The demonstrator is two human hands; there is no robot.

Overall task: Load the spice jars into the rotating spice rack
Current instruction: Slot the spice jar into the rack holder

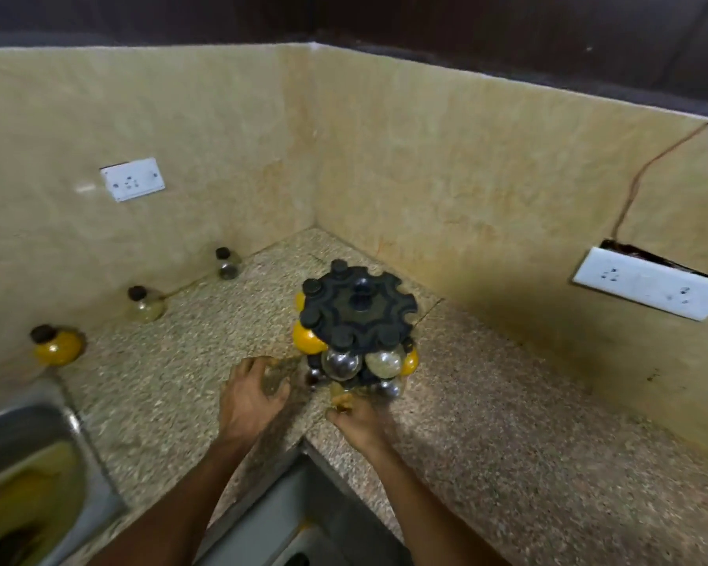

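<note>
The black rotating spice rack [358, 310] stands in the counter's corner with several round jars hanging in its slots. My left hand [252, 398] is closed around a clear jar with brownish contents [279, 375], held tilted just left of the rack's lower tier. My right hand [358, 422] rests at the rack's base, fingers on its lower front; whether it grips anything is unclear. Three loose jars stand along the left wall: a yellow one [58, 345], a pale one [146, 304] and a dark one [227, 263].
A steel sink [25, 455] lies at the lower left. The speckled granite counter [507, 422] runs right along the tiled wall. Wall sockets sit at the left [132, 179] and right [650, 281]. A gap in the counter opens between my forearms.
</note>
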